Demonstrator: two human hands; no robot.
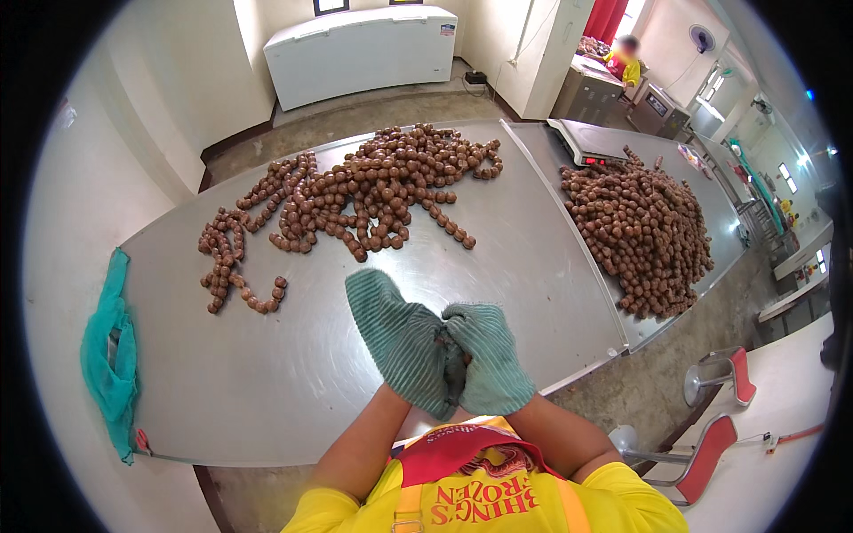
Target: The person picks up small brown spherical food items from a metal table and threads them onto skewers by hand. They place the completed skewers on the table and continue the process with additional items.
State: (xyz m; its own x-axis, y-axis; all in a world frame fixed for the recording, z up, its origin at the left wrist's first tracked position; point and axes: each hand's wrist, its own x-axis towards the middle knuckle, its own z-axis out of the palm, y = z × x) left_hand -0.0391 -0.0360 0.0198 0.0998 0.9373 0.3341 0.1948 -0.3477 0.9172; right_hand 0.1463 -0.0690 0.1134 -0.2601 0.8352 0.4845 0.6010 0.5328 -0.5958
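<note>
Both my hands wear thick green ribbed gloves and meet just in front of my chest, over the near edge of the metal table [240, 382]. My left hand [395, 342] slants up and to the left, with its fingers hidden inside the glove's blunt shape. Curled in against it, my right hand [489, 351] is closed. Dark grey material and a small brownish spot show between the gloves; I cannot make out what they are. Beyond my hands lies a heap of linked round brown sausages [382, 191], with a chain of links [258, 302] trailing left.
Right of a raised seam, a bigger sausage pile [635, 235] lies near a flat weighing scale [595, 142]. Teal netting [111, 355] hangs at the left edge. A white chest freezer [360, 58] stands behind; red stools [711, 449] stand at right. Another person [629, 67] is far back.
</note>
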